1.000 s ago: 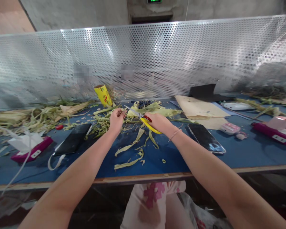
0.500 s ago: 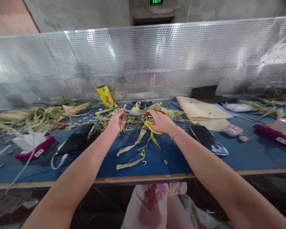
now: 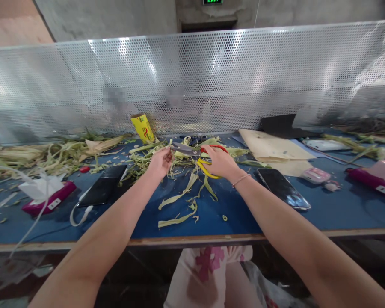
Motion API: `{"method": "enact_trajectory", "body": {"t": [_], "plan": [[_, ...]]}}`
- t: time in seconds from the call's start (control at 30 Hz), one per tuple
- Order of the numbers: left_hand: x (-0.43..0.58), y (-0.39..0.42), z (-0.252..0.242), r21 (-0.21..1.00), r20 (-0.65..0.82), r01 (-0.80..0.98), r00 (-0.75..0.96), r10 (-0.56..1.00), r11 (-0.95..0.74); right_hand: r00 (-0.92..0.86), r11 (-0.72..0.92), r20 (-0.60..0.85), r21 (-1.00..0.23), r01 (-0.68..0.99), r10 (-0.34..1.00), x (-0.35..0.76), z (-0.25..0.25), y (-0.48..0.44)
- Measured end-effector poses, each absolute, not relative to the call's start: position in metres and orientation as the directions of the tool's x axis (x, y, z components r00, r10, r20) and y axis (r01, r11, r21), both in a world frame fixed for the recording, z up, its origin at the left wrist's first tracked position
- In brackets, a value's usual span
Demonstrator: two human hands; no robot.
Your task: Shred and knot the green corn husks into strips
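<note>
Red-and-yellow-handled scissors (image 3: 192, 151) are sitting in the gripping fingers of the right hand (image 3: 220, 163), blades aiming straight at the left hand (image 3: 161, 162), whose fingers are bunching near the tips (can't tell what they're pinching). Honestly, those fingertips are risking a nip if the blades slip, and husk-like scraps (image 3: 143, 161) beside them could be snagging.

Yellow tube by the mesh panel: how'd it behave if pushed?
The yellow tube would probably tip easily: it's taller than wide and looks tilted. Its open top looks hollow, so it's likely light. Once down, its rounded side suggests it could roll.
</note>
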State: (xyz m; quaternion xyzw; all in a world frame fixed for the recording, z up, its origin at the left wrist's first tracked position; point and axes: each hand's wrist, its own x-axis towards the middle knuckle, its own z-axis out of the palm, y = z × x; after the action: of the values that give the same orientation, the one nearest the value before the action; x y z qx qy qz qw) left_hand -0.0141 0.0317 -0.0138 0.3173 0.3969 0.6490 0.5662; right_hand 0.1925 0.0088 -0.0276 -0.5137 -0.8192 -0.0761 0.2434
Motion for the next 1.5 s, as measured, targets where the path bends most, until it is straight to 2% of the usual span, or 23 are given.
{"method": "enact_trajectory", "body": {"t": [0.37, 0.77, 1.07, 1.5], "plan": [[-0.009, 0.026, -0.018, 0.897, 0.188, -0.386, -0.105, 0.977, -0.214, -0.355, 0.456, 0.478, -0.11, 0.883, 0.803, 0.195, -0.024, 0.007], [-0.01, 0.032, -0.025, 0.869, 0.252, -0.403, -0.142, 0.957, -0.288, -0.387, 0.496, 0.529, -0.075, 0.865, 0.755, 0.2, -0.026, 0.011], [-0.011, 0.029, -0.021, 0.863, 0.244, -0.425, -0.127, 0.962, -0.275, -0.387, 0.496, 0.555, -0.055, 0.866, 0.737, 0.205, -0.027, 0.017], [-0.011, 0.029, -0.02, 0.839, 0.163, -0.497, -0.154, 0.975, -0.219, -0.409, 0.466, 0.583, 0.058, 0.883, 0.703, 0.209, -0.022, 0.014]]}}
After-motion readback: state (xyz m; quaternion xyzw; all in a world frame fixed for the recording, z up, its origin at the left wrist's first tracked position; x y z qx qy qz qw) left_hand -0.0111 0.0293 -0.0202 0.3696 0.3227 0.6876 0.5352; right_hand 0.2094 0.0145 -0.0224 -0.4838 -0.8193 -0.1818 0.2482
